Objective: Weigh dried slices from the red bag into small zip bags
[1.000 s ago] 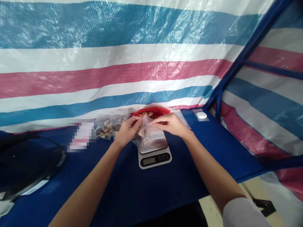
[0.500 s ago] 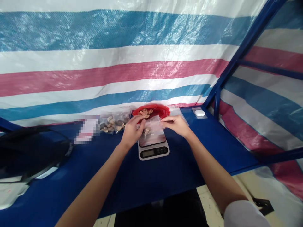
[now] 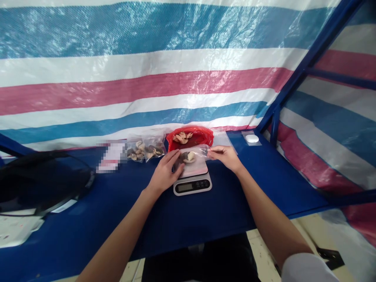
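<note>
A clear zip bag (image 3: pixel 189 157) with a few dried, pale and brown pieces in it is stretched sideways between my hands, just over a white kitchen scale (image 3: pixel 193 185). My right hand (image 3: pixel 226 157) pinches the bag's right end. At its left end, my left hand (image 3: pixel 165 172) has fingers and thumb around the filled part. Behind the bag stands an open red plastic bag (image 3: pixel 205 136) with dried tan pieces (image 3: pixel 182 137) inside. Some of the scale's plate is hidden under the zip bag; its display is too dim to read.
Clear bags of dried pieces (image 3: pixel 146 152) lie to the left, beside a blurred-out card (image 3: pixel 111 156). A black round item (image 3: pixel 44 184) and a white power strip (image 3: pixel 19 231) sit far left. At right is a small white case (image 3: pixel 252 138) on the blue table (image 3: pixel 264 176), before a striped sheet.
The zip bag has turned from hanging slanted to lying level. My left hand has shifted down to its filled end, off the red bag's edge. The view has tilted slightly.
</note>
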Motion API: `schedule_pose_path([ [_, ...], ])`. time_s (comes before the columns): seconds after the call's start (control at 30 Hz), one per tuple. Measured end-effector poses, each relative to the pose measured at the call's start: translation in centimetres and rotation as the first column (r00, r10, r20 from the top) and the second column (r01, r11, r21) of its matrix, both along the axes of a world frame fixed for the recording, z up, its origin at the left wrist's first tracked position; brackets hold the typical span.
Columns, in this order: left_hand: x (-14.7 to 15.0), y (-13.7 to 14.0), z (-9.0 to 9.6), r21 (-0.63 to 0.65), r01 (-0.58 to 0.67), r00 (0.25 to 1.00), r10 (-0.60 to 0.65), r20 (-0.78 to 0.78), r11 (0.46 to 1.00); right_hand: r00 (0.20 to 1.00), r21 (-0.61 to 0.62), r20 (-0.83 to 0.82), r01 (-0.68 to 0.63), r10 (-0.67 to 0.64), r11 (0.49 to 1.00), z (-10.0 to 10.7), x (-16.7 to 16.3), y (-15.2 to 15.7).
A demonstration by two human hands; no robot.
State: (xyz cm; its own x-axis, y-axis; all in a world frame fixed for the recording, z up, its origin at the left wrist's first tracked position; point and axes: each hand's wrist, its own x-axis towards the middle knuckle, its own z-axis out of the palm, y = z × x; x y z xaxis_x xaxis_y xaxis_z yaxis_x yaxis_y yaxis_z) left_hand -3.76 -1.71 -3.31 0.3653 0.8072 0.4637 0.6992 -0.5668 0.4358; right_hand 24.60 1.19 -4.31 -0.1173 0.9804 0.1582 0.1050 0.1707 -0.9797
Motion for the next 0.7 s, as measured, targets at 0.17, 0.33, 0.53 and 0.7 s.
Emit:
schedule_pose_path([
  [0.17,-0.2,0.0,0.0,-0.006,-0.009,1.0,0.009,0.006,1.0,0.998,0.012,0.062,-0.008,0.007,1.0,-0.2,0.1,0.0],
  [0.33,-1.1,-0.8,0.4,0.01,-0.047,0.998,0.046,0.03,0.999,0.973,0.132,0.209,0.071,-0.097,0.989,1.0,1.4,-0.8],
  [0.53,-3.5,-1.8,-0.6,0.043,-0.114,0.993,0.115,-0.034,0.993,0.755,0.369,0.604,0.02,-0.257,0.929,1.1,3.1,-2.4],
  [0.7,-4.9,-2.3,-1.8,0.03,-0.131,0.974,0.134,-0.182,0.991,0.494,0.36,0.831,-0.128,-0.256,0.924,-1.8,2.8,-3.5],
])
